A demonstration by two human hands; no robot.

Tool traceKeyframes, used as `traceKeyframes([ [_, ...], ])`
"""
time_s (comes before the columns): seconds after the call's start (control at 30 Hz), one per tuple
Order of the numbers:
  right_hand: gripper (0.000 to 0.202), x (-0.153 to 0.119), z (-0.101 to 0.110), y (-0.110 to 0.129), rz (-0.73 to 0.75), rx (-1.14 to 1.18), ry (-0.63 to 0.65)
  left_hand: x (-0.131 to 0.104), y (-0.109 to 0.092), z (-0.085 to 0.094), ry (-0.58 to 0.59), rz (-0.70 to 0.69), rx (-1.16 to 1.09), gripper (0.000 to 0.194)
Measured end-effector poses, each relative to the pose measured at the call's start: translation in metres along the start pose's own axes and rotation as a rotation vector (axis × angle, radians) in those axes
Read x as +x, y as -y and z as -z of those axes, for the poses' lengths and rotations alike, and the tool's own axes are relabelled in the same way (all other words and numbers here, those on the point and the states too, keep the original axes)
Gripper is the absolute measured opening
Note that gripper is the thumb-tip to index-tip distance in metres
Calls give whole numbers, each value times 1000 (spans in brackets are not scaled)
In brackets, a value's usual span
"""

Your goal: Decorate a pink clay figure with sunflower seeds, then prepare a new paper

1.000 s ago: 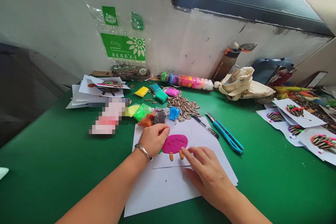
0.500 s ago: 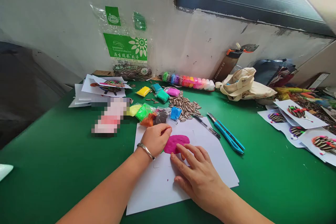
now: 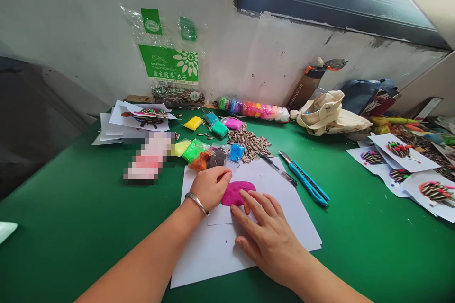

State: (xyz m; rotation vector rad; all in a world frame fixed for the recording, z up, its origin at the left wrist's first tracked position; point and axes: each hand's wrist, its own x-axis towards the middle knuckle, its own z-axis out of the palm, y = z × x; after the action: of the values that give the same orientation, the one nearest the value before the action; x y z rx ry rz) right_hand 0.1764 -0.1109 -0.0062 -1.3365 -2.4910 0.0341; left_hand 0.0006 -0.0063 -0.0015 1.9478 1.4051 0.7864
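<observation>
A flat magenta oval of modelling clay (image 3: 237, 193) lies on white paper (image 3: 209, 255), with a small orange piece (image 3: 246, 208) at its lower edge and a trace of green at its left. My left hand (image 3: 209, 187), a bangle at its wrist, is curled closed against the oval's left side; whatever its fingers pinch is hidden. Fingers spread, my right hand (image 3: 265, 232) rests palm down on the paper, its fingertips at the oval's lower right edge and the orange piece. A thin drawn line runs below the oval.
A pen (image 3: 279, 170) and a blue utility knife (image 3: 305, 180) lie right of the hands. Behind are clay packets (image 3: 194, 151) and sunflower seeds (image 3: 252, 142). Seed-decorated pictures lie at left (image 3: 142, 116) and right (image 3: 403, 151). A bottle (image 3: 305, 87) and cloth bag (image 3: 323, 113) stand by the wall.
The camera view has shifted very slightly. Both hands stay in nearly the same place beside the magenta clay, and more of the drawn line below it shows.
</observation>
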Motion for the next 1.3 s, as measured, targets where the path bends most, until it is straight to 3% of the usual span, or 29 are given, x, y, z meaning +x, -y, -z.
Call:
traceKeyframes([
  [0.3,45,0,-2,-1,-36,-16,54,-1,-1,0,-9,7,5,24],
  [0.5,50,-1,0,-2,35,-50,62,-1,-1,-1,-13,3,-1,23],
  [0.87,50,-2,1,-3,37,-51,122,-1,0,0,-9,5,-16,23],
  [1.17,52,-9,4,-5,54,-81,104,-1,0,0,-6,11,-23,23],
  [1.3,50,-14,6,-12,-8,-90,20,-1,0,-1,-8,14,-29,23],
])
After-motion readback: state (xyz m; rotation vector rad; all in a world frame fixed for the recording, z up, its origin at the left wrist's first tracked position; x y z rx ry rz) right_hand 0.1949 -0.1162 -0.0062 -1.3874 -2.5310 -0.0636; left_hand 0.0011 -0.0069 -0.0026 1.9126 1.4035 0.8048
